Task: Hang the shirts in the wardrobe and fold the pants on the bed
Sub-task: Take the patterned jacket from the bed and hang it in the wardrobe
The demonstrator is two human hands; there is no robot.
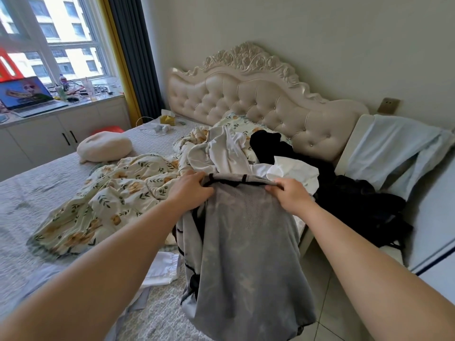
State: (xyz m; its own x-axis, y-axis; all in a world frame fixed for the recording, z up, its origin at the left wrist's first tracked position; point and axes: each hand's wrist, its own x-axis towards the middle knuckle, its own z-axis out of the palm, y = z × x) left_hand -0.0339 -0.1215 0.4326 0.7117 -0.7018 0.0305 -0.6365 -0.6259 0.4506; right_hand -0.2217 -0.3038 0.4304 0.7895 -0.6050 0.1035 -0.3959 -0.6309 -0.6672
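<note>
I hold up a grey garment [246, 242] with black trim by its top edge; it hangs down over the bed's near corner. My left hand [190, 190] grips the left end of that edge and my right hand [289, 196] grips the right end. Behind it on the bed [37, 193] lies a heap of clothes: white pieces [221, 148], another white piece [293, 169] and black garments [357, 200]. Whether the grey garment is a shirt or pants is unclear.
A floral quilt [118, 190] is crumpled across the bed, with a round cream cushion [104, 146] beyond it. The tufted headboard [258, 94] stands at the back. A light blue cloth [394, 148] lies on a white unit at right. A laptop [27, 96] sits on the window counter.
</note>
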